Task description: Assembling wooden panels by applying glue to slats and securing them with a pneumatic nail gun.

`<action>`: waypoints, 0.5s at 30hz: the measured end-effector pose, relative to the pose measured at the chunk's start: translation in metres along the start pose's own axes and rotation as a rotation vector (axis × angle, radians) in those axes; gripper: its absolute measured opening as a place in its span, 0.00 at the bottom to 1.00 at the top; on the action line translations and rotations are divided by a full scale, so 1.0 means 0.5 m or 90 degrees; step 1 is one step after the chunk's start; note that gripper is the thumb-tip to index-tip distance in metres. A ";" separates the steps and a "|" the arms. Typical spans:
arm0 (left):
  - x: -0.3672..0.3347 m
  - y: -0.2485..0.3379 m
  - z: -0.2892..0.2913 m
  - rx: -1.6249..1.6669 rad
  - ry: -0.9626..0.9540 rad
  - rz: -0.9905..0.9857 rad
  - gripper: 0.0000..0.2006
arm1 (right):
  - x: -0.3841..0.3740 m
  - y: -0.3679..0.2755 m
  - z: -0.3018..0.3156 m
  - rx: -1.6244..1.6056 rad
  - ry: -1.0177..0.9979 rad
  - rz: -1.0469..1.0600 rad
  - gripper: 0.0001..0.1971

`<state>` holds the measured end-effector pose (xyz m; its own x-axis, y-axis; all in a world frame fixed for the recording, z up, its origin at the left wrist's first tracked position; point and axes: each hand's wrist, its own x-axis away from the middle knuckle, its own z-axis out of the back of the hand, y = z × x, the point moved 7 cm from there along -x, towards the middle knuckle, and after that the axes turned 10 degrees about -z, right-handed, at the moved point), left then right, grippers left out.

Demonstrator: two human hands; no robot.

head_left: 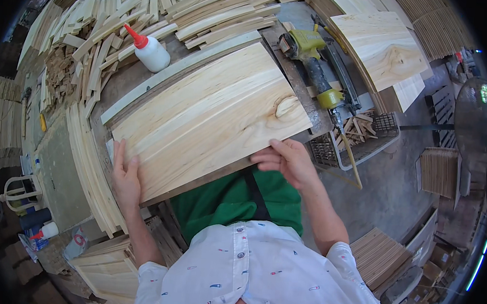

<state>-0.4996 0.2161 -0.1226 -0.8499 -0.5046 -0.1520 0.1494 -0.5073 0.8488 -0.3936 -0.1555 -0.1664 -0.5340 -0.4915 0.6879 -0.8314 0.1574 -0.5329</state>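
A pale wooden panel (pixel 212 122) with a dark knot near its right end lies slantwise on the workbench in front of me. My left hand (pixel 126 177) holds its left end, the fingers along the edge and the thumb over the top. At the near edge, towards the right, my right hand (pixel 288 161) has its thumb on the rim and its fingers curled just below. A narrow wooden strip (pixel 175 75) runs along the panel's far side. Beyond that stands a white glue bottle (pixel 152 55) with a red nozzle.
A green nail gun (pixel 311 50) lies right of the panel, its hose hanging down. A crate (pixel 347 150) of offcuts sits below it. Wooden strips (pixel 224 17) pile up at the back. More panels (pixel 381 49) are stacked at the far right, and long strips (pixel 94 171) lie on the left.
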 end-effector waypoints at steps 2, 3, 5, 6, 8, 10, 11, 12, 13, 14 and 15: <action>0.005 0.002 -0.004 -0.068 -0.003 0.014 0.25 | 0.012 -0.010 0.012 0.045 0.014 -0.021 0.19; 0.005 0.009 -0.010 -0.051 -0.013 -0.007 0.25 | 0.016 -0.013 0.017 0.058 0.026 -0.025 0.19; 0.002 0.012 -0.011 -0.111 -0.006 -0.001 0.24 | 0.016 -0.016 0.022 0.069 0.041 -0.027 0.19; 0.000 0.016 -0.014 -0.113 -0.007 -0.009 0.24 | 0.013 -0.015 0.021 0.062 0.046 -0.022 0.19; -0.003 0.020 -0.016 -0.127 0.004 0.005 0.24 | 0.009 -0.011 0.016 0.057 0.047 -0.022 0.19; -0.007 0.031 -0.021 -0.163 0.003 0.009 0.24 | 0.009 -0.008 0.019 0.050 0.075 -0.027 0.19; -0.010 0.034 -0.023 -0.189 -0.004 0.025 0.24 | 0.010 -0.010 0.016 0.048 0.064 -0.016 0.19; -0.016 0.045 -0.024 -0.188 0.002 0.012 0.24 | 0.011 -0.010 0.016 0.068 0.067 -0.021 0.19; -0.020 0.050 -0.025 -0.207 -0.009 0.032 0.23 | 0.012 -0.009 0.019 0.090 0.088 -0.033 0.19; -0.024 0.053 -0.024 -0.223 -0.020 0.065 0.22 | 0.012 -0.009 0.015 0.089 0.073 -0.030 0.19; -0.029 0.066 -0.022 -0.226 -0.020 0.056 0.22 | 0.013 -0.010 0.014 0.076 0.074 -0.026 0.19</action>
<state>-0.4770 0.1992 -0.0980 -0.8399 -0.5387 -0.0662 0.3841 -0.6761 0.6287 -0.3919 -0.1653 -0.1629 -0.5203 -0.3918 0.7588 -0.8323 0.0338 -0.5532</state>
